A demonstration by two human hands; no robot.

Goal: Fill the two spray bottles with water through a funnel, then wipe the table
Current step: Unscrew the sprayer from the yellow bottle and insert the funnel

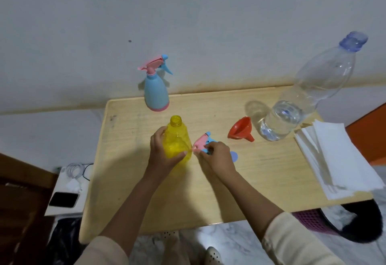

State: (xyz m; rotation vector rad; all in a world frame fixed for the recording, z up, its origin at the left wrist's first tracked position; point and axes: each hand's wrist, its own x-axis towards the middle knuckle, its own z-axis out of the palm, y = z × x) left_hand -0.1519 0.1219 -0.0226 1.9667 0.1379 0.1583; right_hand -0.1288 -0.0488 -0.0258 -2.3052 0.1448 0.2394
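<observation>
A yellow spray bottle [177,139] stands upright mid-table with its neck uncapped; my left hand [161,153] grips its body. Just to its right, my right hand [217,157] holds the pink and blue spray head [201,142] low over the table [261,173]. A blue spray bottle [156,91] with its pink and blue head on stands at the table's far edge. A red funnel [240,131] lies on its side right of centre. Beside it stands a large clear water bottle [292,106], uncapped and partly full. A blue cap [234,157] lies by my right hand.
A stack of white paper tissues [338,160] lies at the table's right edge. A wall runs close behind the table. Left of the table, a low white unit [64,208] holds a phone and a charger cable. A purple basket [313,221] sits under the right corner.
</observation>
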